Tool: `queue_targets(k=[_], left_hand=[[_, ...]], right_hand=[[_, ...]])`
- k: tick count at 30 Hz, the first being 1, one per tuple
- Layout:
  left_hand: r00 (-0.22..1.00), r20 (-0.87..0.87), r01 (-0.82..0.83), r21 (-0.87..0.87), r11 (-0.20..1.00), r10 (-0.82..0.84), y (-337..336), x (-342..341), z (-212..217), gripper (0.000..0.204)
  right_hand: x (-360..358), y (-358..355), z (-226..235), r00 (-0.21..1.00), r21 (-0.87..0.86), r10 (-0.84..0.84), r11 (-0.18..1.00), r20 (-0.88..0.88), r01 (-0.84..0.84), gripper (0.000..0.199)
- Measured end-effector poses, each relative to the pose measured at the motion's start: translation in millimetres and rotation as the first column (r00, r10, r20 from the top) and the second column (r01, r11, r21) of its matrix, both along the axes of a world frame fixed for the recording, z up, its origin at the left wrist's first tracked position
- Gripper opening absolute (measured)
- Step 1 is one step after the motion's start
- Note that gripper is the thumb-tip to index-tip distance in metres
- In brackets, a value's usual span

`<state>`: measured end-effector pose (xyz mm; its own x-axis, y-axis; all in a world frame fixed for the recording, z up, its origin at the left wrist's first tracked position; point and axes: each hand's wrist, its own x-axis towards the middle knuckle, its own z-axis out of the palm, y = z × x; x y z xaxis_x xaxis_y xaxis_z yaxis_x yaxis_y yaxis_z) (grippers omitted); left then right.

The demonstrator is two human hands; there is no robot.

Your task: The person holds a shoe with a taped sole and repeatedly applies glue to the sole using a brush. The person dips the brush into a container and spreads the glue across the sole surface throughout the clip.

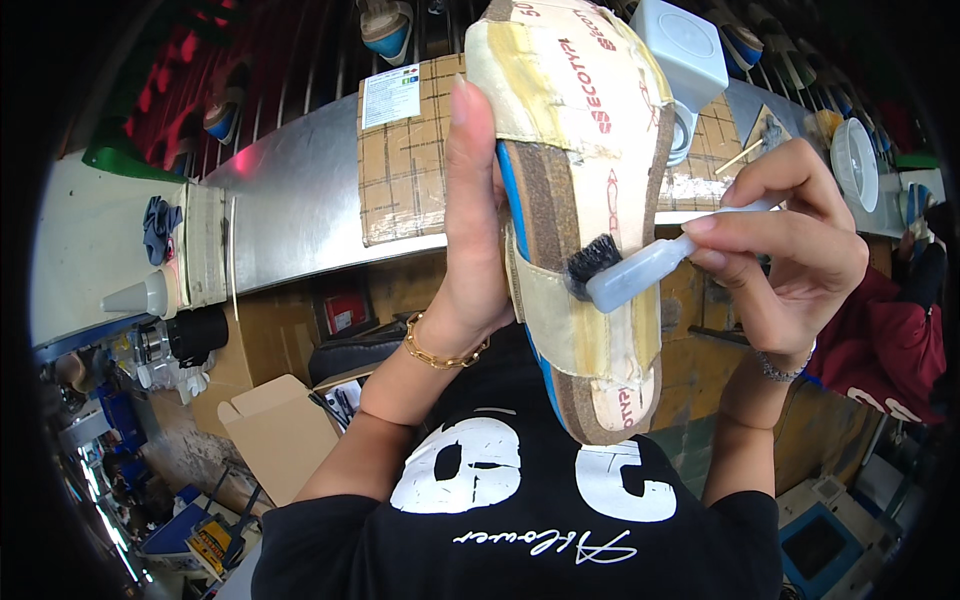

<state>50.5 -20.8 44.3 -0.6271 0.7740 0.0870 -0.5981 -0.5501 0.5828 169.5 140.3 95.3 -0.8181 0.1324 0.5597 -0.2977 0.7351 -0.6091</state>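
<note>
My left hand (pixel 473 200) grips a partly made shoe (pixel 575 95) by its left side, thumb up along the edge. The shoe's underside faces me: a cream insole board with red print, brown strips, yellowish glue-stained fabric folded over the edges, and a blue band on the left. Between the thumb and fingers of my right hand (pixel 800 235) is a brush (pixel 632 277) with a translucent white handle. Its black bristles touch the underside around the middle, by the lower fabric piece. My left fingers are hidden behind the shoe.
A cardboard box (pixel 405 190) lies on the metal bench (pixel 290 210) beyond my hands. A white container (pixel 683 50) stands behind the shoe, and a white bowl (pixel 854 165) is at the right. More shoes (pixel 385 30) sit on a rack at the back. Someone in a maroon top (pixel 875 345) is at the right.
</note>
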Motion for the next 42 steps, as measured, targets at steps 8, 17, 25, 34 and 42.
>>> queue_targets(k=[8, 17, 25, 34, 42], left_hand=[[0.993, -0.048, -0.106, -0.029, 0.994, 0.105, -4, -6, -1, 0.093], [0.999, 0.014, -0.050, 0.162, 0.986, 0.049, -11, -21, -15, 0.090], [0.691, -0.385, -0.693, -0.112, 0.712, 0.612, -11, -26, -17, 0.081], [0.061, -0.754, -0.935, 0.186, 0.302, 0.654, -29, -35, -52, 0.079], [0.090, -0.706, -0.972, 0.091, 0.216, 0.702, -20, -30, -41, 0.089]], right_hand=[[1, -5, -2, 0.999, -0.014, -0.005, 1.000, 0.035, 0.006, 0.029], [10, -7, -7, 0.996, -0.058, 0.080, 0.995, 0.034, -0.078, 0.029], [10, -17, -22, 0.975, -0.096, -0.221, 0.971, -0.019, 0.218, 0.027], [29, -52, -27, 0.901, 0.159, -0.418, 0.888, -0.117, 0.433, 0.039], [23, -43, -21, 0.952, 0.021, -0.287, 0.957, -0.109, 0.291, 0.039]])
